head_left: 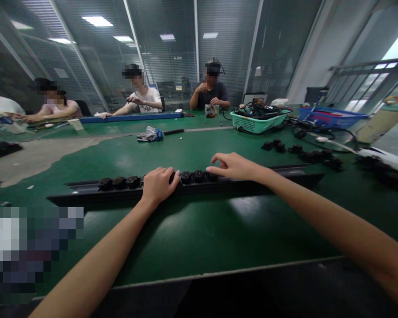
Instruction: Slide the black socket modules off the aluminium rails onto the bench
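A long black channel-shaped rail [96,196] lies crosswise on the green table. Several black, roughly round parts [118,182] sit in a row along its channel, on both sides of my left hand [158,183]. That hand is closed over the rail, its fingers wrapped across the channel and the thumb near one part; what lies under the palm is hidden. My right hand [234,167] hovers at the rail just right of the row, thumb and index finger apart with no object visible between them. Its thumb tip is close above the rightmost parts, and I cannot tell whether it touches them.
Loose black parts [278,145] lie at the right. Behind them stand a green basket [252,121] of cables and a blue basket [331,117]. Grey-blue gloves [150,134] lie mid-table. Several people sit across, one beside a long blue bar [132,118]. The table's front edge [202,276] is near.
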The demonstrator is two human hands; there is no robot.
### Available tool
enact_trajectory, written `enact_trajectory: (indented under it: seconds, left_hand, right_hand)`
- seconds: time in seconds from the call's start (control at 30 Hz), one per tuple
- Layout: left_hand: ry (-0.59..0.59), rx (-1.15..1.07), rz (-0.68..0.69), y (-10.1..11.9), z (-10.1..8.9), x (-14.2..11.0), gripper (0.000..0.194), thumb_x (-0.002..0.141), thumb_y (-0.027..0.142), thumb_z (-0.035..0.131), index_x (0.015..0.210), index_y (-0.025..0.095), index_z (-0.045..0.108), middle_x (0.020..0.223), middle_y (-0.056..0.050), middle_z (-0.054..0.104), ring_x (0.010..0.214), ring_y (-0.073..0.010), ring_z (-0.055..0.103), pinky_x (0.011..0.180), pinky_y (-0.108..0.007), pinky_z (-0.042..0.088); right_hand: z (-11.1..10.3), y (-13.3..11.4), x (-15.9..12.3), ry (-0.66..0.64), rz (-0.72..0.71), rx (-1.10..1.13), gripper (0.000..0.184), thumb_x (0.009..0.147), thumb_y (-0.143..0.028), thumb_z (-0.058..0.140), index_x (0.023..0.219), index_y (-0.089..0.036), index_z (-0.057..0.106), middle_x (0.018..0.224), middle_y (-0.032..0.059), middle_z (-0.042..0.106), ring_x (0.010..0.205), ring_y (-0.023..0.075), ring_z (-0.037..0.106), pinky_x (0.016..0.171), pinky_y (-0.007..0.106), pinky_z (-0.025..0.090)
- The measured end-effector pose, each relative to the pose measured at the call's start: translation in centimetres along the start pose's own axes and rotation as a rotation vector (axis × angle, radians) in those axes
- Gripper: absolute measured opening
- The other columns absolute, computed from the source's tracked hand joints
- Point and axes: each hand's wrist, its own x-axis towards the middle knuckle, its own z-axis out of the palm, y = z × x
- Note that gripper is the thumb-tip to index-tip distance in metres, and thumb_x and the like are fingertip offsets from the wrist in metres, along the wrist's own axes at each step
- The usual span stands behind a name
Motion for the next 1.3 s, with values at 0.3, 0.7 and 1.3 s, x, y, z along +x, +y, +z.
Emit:
enact_trajectory:
  seconds: [0.3, 0.7, 1.3]
  left_hand:
    - [0.016, 0.009, 0.007, 0.0, 0.1, -0.1, 0.05, 0.105, 0.049, 0.033, 0.086, 0.02, 0.069, 0.084, -0.01, 0.073, 0.08, -0.0245, 0.066, 0.064, -0.034, 0.035]
    - [-0.007, 0.016, -0.004, 0.1, 0.0, 0.0, 0.05, 0.104, 0.049, 0.032, 0.088, 0.02, 0.07, 0.086, -0.01, 0.074, 0.082, -0.0247, 0.066, 0.064, -0.033, 0.036]
    - [-0.012, 0.022, -0.013, 0.2, -0.2, 0.0, 0.05, 0.104, 0.049, 0.032, 0.086, 0.02, 0.069, 0.085, -0.01, 0.074, 0.082, -0.0243, 0.066, 0.064, -0.033, 0.036]
  right_hand:
    - [6.5, -1.5, -1.3, 0.233, 0.089, 0.097, 0.023, 0.096, -0.036, 0.049, 0.108, -0.017, 0.055, 0.102, 0.0122, 0.066, 0.091, 0.0232, 0.06, 0.077, 0.033, 0.042]
    - [6.7, -1.0, -1.0, 0.272, 0.086, 0.169, 0.018, 0.091, -0.035, 0.054, 0.099, -0.019, 0.055, 0.087, 0.0053, 0.062, 0.076, 0.0185, 0.053, 0.07, 0.031, 0.037]
    - [6.8, -0.6, -1.1, 0.3, 0.128, 0.1, 0.018, 0.093, -0.039, 0.055, 0.093, -0.021, 0.053, 0.088, 0.0071, 0.065, 0.083, 0.0222, 0.059, 0.073, 0.032, 0.04]
